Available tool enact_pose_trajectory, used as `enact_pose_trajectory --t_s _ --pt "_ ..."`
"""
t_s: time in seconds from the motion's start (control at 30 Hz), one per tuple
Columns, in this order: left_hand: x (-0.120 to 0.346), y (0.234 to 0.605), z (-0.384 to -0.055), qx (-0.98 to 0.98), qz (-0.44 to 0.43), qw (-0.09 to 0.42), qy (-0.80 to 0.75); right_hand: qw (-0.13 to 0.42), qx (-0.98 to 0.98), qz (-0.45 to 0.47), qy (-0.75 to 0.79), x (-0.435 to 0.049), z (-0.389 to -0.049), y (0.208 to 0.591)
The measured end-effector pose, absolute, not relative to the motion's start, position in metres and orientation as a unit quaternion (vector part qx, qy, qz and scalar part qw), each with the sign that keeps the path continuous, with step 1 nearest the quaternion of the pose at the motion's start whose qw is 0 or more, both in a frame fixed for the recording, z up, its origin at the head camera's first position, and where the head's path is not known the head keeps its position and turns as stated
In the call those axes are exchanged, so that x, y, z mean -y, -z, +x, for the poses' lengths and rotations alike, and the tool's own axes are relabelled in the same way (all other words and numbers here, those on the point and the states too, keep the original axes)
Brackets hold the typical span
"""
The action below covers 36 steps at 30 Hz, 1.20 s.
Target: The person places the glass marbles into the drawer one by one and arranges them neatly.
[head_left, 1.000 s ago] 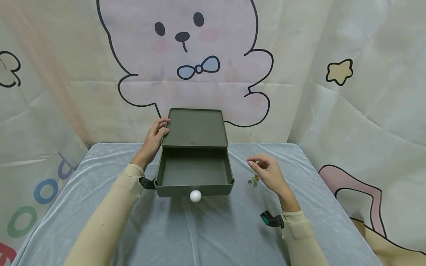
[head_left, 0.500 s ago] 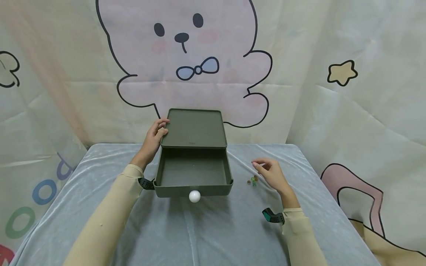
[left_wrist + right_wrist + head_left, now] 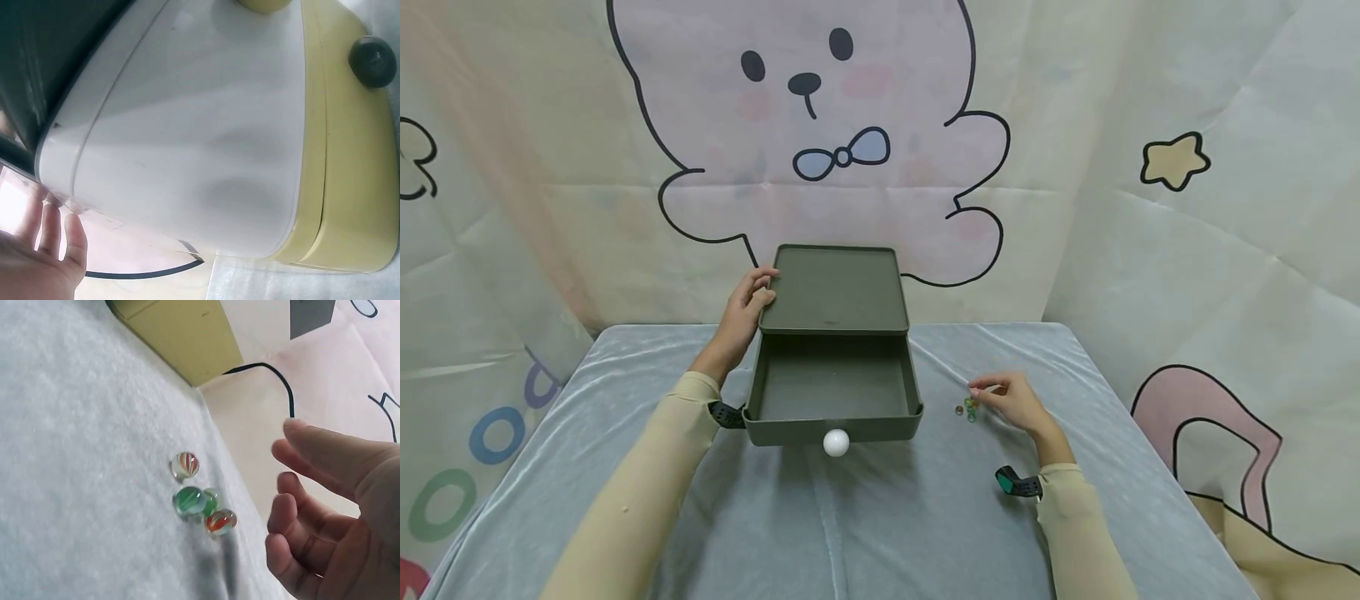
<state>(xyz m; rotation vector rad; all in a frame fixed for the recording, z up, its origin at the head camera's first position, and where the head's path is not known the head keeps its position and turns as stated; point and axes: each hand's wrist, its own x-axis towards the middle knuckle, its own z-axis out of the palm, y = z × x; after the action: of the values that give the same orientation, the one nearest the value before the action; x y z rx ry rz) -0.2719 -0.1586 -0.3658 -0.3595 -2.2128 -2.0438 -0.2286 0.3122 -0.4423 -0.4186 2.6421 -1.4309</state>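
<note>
A small drawer chest stands on the cloth, with a dark green top (image 3: 838, 287), a white middle tier (image 3: 206, 137) and a yellow bottom tier (image 3: 353, 187). Its top drawer (image 3: 831, 429), which has a white knob (image 3: 837, 442), is pulled out; no contents show in it. My left hand (image 3: 741, 312) touches the chest's upper left side with extended fingers. Over several glass marbles (image 3: 190, 500) hovers my right hand (image 3: 1011, 402), thumb and fingers bent and apart, nothing between them. The marbles, some green and some with red swirls, lie on the cloth right of the chest.
A pale blue-grey cloth (image 3: 910, 525) covers the table. Behind and beside it hang printed curtains (image 3: 1075, 100) with a bear and a star. The bottom tier carries a dark knob (image 3: 373, 61). Each wrist wears a dark strap.
My right hand has moved slightly right, then lowered toward the marbles. The left hand keeps its place on the chest. The head view has shifted a little.
</note>
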Motion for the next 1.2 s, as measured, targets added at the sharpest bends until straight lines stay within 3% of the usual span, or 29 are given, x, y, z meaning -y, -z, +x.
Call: enact_pose_trajectory --t_s 0.3,1.2 --pt "0.157 0.365 -0.270 0.731 -0.119 0.056 0.669 0.068 -0.865 -0.206 0.452 -0.309 -0.235 0.462" --pt "0.158 0.364 -0.269 0.737 -0.115 0.050 0.664 0.050 -0.900 -0.175 0.395 -0.294 -0.236 0.471"
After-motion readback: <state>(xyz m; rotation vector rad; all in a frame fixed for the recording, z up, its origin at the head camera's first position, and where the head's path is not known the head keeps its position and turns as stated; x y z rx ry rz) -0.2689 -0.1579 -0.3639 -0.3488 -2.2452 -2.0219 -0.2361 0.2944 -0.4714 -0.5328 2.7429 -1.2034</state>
